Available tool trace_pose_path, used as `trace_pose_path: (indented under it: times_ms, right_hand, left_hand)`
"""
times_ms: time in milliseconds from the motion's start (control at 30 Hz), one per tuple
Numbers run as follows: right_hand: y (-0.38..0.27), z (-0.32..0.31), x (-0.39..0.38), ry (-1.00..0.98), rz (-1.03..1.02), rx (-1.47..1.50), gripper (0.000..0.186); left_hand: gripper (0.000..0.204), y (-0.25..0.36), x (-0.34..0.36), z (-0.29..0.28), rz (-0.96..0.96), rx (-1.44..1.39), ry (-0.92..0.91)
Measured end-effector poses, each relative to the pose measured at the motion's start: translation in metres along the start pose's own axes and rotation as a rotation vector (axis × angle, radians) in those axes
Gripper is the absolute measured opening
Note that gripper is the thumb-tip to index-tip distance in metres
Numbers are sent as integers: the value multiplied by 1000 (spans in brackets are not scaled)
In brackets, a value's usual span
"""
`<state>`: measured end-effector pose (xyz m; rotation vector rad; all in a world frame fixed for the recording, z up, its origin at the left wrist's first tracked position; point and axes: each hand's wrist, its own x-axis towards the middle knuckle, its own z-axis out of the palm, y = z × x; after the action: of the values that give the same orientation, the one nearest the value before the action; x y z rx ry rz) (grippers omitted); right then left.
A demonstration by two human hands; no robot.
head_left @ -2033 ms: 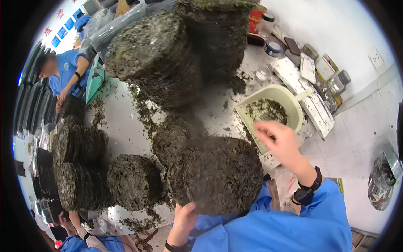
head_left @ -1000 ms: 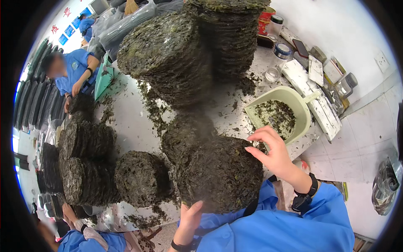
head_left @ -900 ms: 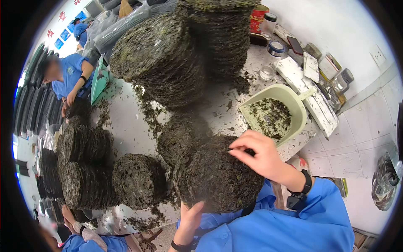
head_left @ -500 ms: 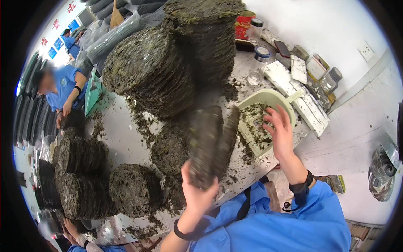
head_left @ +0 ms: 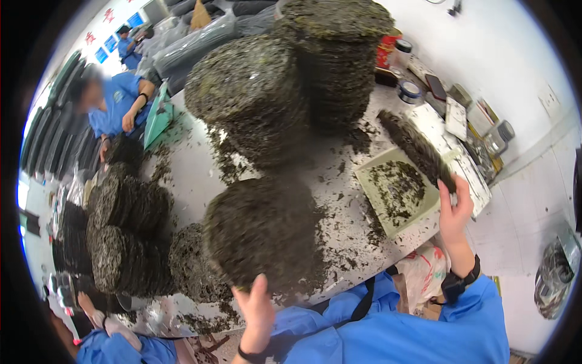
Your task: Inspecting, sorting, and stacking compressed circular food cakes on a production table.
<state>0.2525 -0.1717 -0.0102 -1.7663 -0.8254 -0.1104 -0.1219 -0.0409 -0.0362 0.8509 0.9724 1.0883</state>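
Observation:
My left hand (head_left: 256,310) is at the near edge of a round stack of dried seaweed sheets (head_left: 260,230), with its thumb up along the rim and its other fingers partly hidden. This stack is tilted, with its round face toward me, and its right side is smeared by motion. Off to the right, my right hand (head_left: 456,209) grips the near end of a thin bundle of dried seaweed sheets (head_left: 418,148). That bundle is seen edge-on, held over a pale green dustpan (head_left: 397,227) with dark seaweed crumbs in it.
Two tall seaweed stacks (head_left: 242,91) (head_left: 342,73) stand at the back. More round bundles (head_left: 130,255) line the left side. Jars (head_left: 410,91), a phone (head_left: 435,87) and white blocks (head_left: 456,118) fill the right. A co-worker (head_left: 118,103) holds dark sheets by a green dustpan (head_left: 159,118).
The thick bundle in my left hand has parted from a thinner one, now in my right hand over the dustpan. My right hand, empty before, has closed. The view has shifted.

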Motion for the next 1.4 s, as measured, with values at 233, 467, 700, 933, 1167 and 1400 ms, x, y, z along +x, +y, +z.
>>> trace_pose_path:
  times_ms: [233, 467, 700, 933, 1167, 1400]
  right_hand:
    - [-37, 127, -41, -315, 577, 699, 59]
    - [-29, 217, -94, -594, -225, -73, 60]
    - [-46, 179, -98, -790, -546, -418, 60]
    - [-136, 147, -134, -1035, -700, 293, 70]
    - [-134, 134, -125, -1057, -617, 280, 58]
    - [-134, 131, -106, -1135, -495, 401, 58]
  left_hand:
    - [46, 49, -22, -75, 256, -27, 326]
    - [50, 49, -34, -86, 252, -95, 338]
    - [53, 35, -36, -93, 142, -126, 196]
    - [71, -13, -55, -62, -4, -53, -32]
    - [69, -16, -41, -68, -112, -159, -198]
    - [70, -5, -39, -60, -133, -98, -194]
